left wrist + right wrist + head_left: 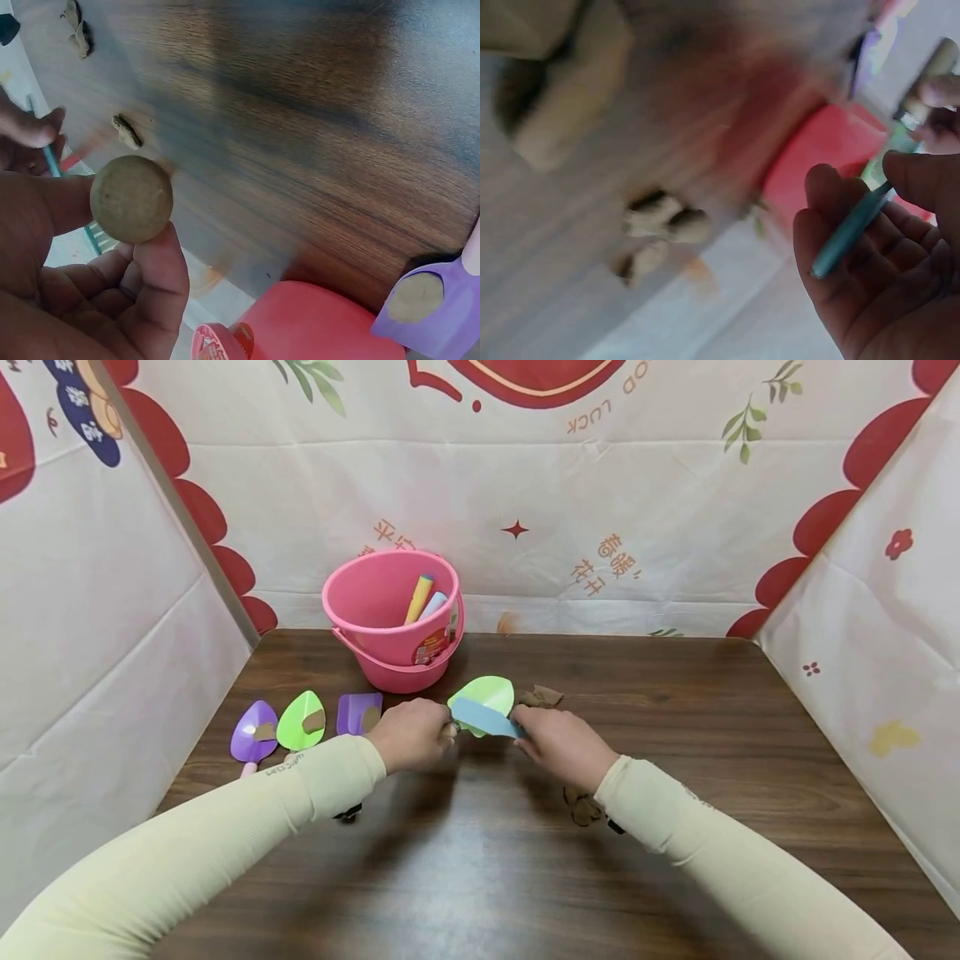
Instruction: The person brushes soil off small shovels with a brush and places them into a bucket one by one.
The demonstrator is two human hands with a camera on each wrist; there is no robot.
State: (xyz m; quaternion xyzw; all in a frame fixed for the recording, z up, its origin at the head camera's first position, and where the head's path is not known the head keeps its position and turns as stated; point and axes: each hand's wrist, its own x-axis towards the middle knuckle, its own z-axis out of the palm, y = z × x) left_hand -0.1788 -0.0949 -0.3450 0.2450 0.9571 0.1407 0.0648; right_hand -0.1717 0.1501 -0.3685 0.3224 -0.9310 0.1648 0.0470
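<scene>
My left hand (412, 735) pinches a brown cylindrical handle (131, 199), its round end facing the left wrist camera. In the right wrist view a metallic band and a green part lie beyond that handle. My right hand (566, 747) pinches a thin light-blue strip (483, 717), seen edge-on in the right wrist view. The strip spans the gap between both hands. Behind it in the head view is a green leaf-shaped shovel blade (491, 689), partly covered; its join to the brown handle is hidden.
A pink bucket (390, 652) holds a yellow stick (420, 597) and a pale blue one. Left of it lie a purple shovel (243, 735), a green shovel (296, 727) and a square purple shovel (356, 710), each with a brown patch. Crumpled brown pieces (543, 696) lie near my right hand.
</scene>
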